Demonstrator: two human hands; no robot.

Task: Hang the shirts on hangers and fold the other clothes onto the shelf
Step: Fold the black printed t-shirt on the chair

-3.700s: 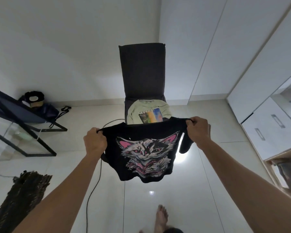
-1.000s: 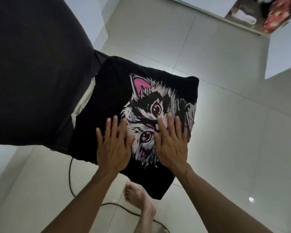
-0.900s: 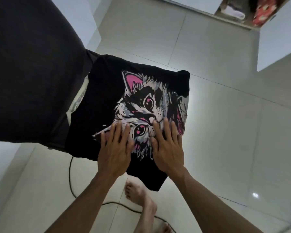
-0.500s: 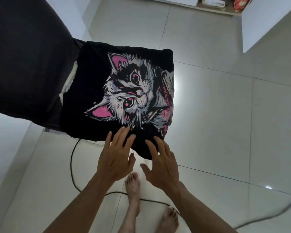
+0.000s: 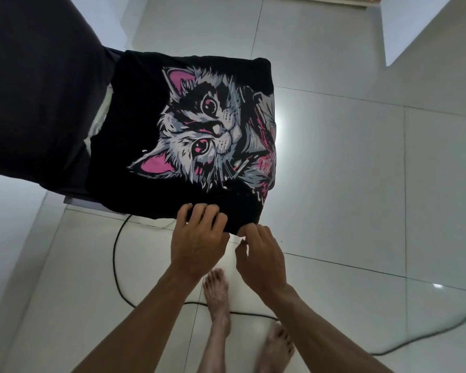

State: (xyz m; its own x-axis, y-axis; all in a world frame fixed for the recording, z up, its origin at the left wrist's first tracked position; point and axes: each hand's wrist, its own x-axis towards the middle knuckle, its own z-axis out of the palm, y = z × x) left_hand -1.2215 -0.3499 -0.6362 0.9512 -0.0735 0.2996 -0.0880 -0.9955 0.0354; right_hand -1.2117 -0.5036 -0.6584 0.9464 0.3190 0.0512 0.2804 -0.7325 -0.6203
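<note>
A black T-shirt (image 5: 145,109) with a grey and pink cat print lies spread flat on the seat of a dark chair (image 5: 38,84). Its near hem hangs over the seat's front edge. My left hand (image 5: 199,238) curls its fingers over that near hem. Close beside it, my right hand (image 5: 261,254) pinches the hem's lower corner. A pale green garment (image 5: 101,114) peeks out from under the black shirt at the seat's back.
The chair's backrest fills the upper left. A black cable (image 5: 119,265) runs over the glossy white tiles under the chair and past my bare feet (image 5: 218,300). A white cabinet door (image 5: 409,25) stands at the upper right.
The shirt went from held in the air to lying on the chair seat. Both hands slid from flat on the cat print down to the near hem and closed on it.
</note>
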